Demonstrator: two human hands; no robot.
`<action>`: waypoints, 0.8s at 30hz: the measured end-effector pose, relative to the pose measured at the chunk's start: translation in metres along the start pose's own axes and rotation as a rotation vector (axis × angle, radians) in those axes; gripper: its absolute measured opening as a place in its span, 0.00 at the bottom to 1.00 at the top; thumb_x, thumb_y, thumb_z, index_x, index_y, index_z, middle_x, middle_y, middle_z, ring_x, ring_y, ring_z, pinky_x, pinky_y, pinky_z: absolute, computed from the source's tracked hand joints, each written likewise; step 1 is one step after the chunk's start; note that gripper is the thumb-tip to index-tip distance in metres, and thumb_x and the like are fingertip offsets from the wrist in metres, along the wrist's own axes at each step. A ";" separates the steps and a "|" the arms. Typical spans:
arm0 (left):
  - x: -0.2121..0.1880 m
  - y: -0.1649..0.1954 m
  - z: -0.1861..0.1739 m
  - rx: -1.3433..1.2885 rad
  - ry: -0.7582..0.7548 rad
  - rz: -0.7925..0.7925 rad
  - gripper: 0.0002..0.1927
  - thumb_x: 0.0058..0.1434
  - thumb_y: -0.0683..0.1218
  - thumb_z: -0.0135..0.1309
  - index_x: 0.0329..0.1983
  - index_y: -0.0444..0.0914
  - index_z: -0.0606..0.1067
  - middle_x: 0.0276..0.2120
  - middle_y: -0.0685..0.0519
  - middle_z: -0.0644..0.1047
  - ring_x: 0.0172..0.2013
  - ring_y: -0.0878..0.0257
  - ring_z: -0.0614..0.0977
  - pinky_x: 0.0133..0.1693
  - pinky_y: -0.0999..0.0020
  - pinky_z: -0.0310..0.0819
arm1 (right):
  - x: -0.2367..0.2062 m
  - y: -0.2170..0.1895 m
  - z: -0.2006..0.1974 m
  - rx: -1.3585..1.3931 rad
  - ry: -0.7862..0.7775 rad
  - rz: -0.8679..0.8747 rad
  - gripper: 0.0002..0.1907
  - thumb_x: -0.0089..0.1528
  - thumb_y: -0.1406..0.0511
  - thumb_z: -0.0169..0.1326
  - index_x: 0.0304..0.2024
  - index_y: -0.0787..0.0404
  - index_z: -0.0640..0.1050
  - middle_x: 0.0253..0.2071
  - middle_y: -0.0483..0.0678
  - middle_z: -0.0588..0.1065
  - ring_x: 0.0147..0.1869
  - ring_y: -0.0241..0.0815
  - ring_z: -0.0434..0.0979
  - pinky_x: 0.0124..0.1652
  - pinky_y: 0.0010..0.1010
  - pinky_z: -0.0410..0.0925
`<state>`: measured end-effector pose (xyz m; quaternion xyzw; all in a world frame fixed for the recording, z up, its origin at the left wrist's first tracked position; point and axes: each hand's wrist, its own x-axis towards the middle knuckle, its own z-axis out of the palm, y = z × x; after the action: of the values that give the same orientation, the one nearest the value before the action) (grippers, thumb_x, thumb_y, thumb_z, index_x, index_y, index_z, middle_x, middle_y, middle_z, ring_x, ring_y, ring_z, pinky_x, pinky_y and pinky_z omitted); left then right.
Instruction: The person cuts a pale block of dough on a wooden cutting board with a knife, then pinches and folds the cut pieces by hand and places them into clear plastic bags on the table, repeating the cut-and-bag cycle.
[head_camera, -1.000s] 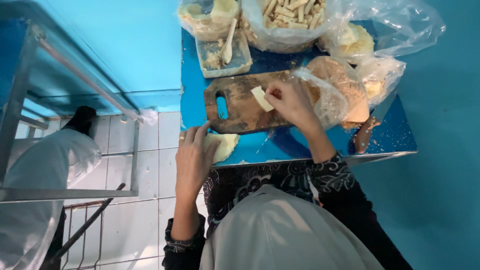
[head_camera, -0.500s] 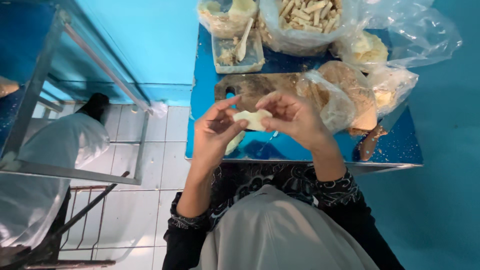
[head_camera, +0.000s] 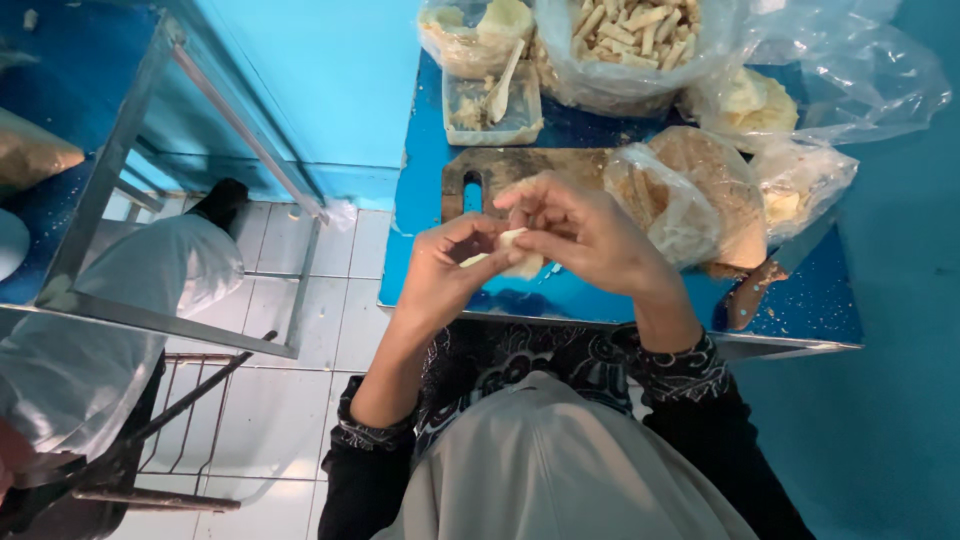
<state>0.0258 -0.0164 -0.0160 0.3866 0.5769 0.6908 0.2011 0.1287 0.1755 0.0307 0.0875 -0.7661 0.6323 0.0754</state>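
- We've got both hands up in front of us, just over the near edge of the blue surface (head_camera: 420, 200), so the work sits right under our eyes and any crumbs would land on it rather than in our lap
- The left hand (head_camera: 445, 275) cups the pale dough piece (head_camera: 520, 262) from below and the side, thumb and fingers curled round it, more like a cradle than a squeeze
- The right hand (head_camera: 585, 235) comes in from the other side with its fingertips pinched onto the top of the same piece, so the two hands are together, both closed on it. It looks like a wrap or fold kind of grip, though what's inside is hidden by our fingers
- So the dough is off the surface, held between our hands, in front of the wooden cutting board (head_camera: 515, 165)
- The board lies flat just behind our hands, handle hole to the left, probably there as the spot for laying pieces out
- The clear tub (head_camera: 485, 115) with a pale spoon (head_camera: 503, 85) in it sits right behind the board, in easy reach
- The big clear bag of pale sticks (head_camera: 625, 40) sits at the back, mouth open
- The bag of flat round sheets (head_camera: 700, 190) is just to our right, touching the board's end
- More clear bags with pale lumps (head_camera: 760, 95) are crowded in the far right corner
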 end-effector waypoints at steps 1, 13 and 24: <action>0.001 -0.004 0.002 -0.036 0.057 -0.004 0.10 0.63 0.36 0.64 0.47 0.31 0.80 0.39 0.54 0.83 0.40 0.71 0.82 0.42 0.76 0.78 | 0.001 -0.002 -0.001 -0.059 -0.008 0.009 0.20 0.68 0.74 0.56 0.62 0.61 0.72 0.43 0.43 0.74 0.46 0.31 0.76 0.44 0.25 0.72; 0.009 -0.028 0.018 -0.509 0.290 -0.026 0.04 0.66 0.37 0.60 0.42 0.32 0.77 0.38 0.53 0.81 0.37 0.68 0.82 0.42 0.73 0.78 | 0.009 0.036 0.006 0.260 0.295 -0.033 0.26 0.64 0.78 0.61 0.63 0.63 0.70 0.48 0.48 0.78 0.52 0.36 0.80 0.52 0.27 0.74; 0.048 -0.045 0.002 0.195 0.232 0.059 0.13 0.59 0.35 0.63 0.43 0.33 0.72 0.36 0.50 0.79 0.35 0.61 0.82 0.36 0.69 0.80 | 0.026 0.042 -0.022 -0.068 0.219 0.119 0.27 0.65 0.75 0.58 0.65 0.58 0.69 0.38 0.44 0.76 0.40 0.30 0.74 0.38 0.24 0.68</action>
<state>-0.0101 0.0315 -0.0446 0.3387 0.6491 0.6771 0.0744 0.0935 0.2036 0.0003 -0.0306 -0.7779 0.6152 0.1239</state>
